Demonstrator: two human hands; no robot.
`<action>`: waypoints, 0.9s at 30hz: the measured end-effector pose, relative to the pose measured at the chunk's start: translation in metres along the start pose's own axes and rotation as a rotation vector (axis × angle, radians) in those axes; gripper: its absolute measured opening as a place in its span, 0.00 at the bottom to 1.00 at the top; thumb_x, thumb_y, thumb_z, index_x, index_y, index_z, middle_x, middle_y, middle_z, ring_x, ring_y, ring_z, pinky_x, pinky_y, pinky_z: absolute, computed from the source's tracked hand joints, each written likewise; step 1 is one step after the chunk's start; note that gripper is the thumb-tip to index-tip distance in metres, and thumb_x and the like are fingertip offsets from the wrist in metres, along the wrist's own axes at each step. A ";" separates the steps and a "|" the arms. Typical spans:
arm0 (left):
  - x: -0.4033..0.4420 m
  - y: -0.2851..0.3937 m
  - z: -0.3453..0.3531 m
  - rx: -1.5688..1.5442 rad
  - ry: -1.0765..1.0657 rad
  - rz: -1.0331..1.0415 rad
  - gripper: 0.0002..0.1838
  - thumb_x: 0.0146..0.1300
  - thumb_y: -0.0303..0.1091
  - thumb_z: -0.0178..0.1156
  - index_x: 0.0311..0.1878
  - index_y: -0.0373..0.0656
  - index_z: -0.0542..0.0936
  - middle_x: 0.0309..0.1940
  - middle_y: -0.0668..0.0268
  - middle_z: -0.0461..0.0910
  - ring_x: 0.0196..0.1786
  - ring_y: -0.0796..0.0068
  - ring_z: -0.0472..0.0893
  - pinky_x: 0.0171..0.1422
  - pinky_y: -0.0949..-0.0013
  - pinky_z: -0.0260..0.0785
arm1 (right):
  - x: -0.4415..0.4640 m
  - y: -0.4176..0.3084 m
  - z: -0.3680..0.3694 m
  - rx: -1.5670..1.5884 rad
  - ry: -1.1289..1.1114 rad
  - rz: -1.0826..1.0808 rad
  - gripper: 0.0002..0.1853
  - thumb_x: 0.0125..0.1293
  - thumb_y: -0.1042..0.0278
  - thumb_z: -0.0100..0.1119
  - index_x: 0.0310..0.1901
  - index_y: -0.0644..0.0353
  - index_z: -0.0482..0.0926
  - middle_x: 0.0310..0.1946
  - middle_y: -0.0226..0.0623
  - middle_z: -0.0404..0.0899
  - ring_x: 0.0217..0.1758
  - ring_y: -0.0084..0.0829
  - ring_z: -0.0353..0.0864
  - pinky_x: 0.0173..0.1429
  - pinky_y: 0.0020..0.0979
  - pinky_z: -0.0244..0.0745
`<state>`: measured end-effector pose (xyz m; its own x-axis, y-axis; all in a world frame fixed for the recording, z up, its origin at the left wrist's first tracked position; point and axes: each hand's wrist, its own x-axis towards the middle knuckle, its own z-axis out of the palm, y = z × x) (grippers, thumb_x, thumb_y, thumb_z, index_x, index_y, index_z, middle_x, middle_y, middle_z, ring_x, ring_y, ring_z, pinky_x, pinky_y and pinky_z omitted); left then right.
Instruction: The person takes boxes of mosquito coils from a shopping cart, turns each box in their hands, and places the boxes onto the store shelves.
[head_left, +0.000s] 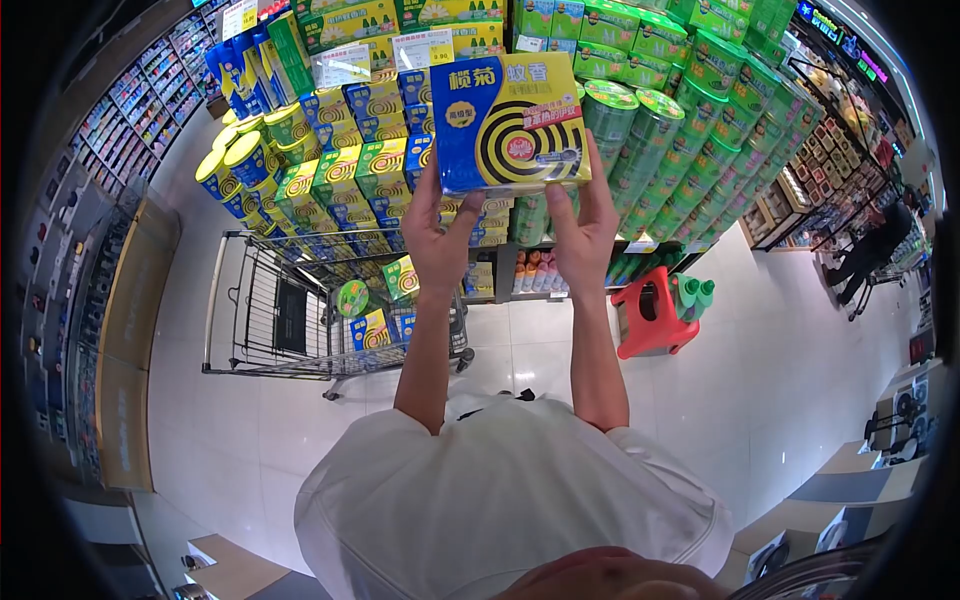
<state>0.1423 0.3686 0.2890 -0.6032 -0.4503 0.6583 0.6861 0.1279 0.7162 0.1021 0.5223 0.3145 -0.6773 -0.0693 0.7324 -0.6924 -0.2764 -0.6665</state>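
Observation:
A blue and yellow box of mosquito coils [500, 125], with a black spiral printed on its front, is held up in both hands before the stacked display. My left hand [440, 235] grips its lower left edge, fingers behind and thumb in front. At the lower right edge, my right hand [580, 225] grips it the same way. Behind the left hand stand rows of similar coil boxes [335, 180]. Green cylindrical canisters [640, 150] are stacked behind and right of the right hand. Parts of the shelf are hidden by the held box.
A wire shopping cart [290, 310] at left holds several coil boxes [372, 330] and a round green container [352, 298]. A red stool [655, 315] bearing green bottles [692, 295] stands right. Further right, a person in dark clothes [880, 250] is beside another cart.

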 end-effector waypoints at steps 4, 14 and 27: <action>0.001 0.003 0.003 0.018 0.023 0.007 0.35 0.65 0.24 0.69 0.75 0.31 0.68 0.65 0.55 0.79 0.66 0.71 0.78 0.72 0.67 0.68 | -0.001 0.005 -0.002 -0.039 0.021 -0.002 0.36 0.73 0.70 0.62 0.79 0.66 0.60 0.69 0.46 0.76 0.69 0.29 0.75 0.72 0.33 0.68; 0.003 -0.008 -0.007 -0.002 0.057 -0.062 0.34 0.63 0.24 0.71 0.72 0.30 0.72 0.59 0.58 0.83 0.59 0.74 0.81 0.68 0.68 0.70 | -0.003 0.009 0.002 -0.055 0.029 0.050 0.32 0.76 0.67 0.60 0.76 0.68 0.63 0.66 0.46 0.78 0.66 0.28 0.76 0.70 0.32 0.70; 0.001 -0.009 -0.008 0.001 0.074 -0.110 0.34 0.65 0.26 0.71 0.73 0.33 0.72 0.55 0.62 0.86 0.51 0.82 0.81 0.60 0.73 0.73 | -0.008 0.015 0.011 -0.054 0.094 0.100 0.32 0.77 0.65 0.60 0.76 0.70 0.64 0.59 0.44 0.82 0.58 0.25 0.79 0.62 0.29 0.74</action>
<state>0.1389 0.3596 0.2819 -0.6429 -0.5260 0.5568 0.6170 0.0750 0.7833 0.0999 0.5077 0.2995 -0.7621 -0.0033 0.6475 -0.6309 -0.2207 -0.7438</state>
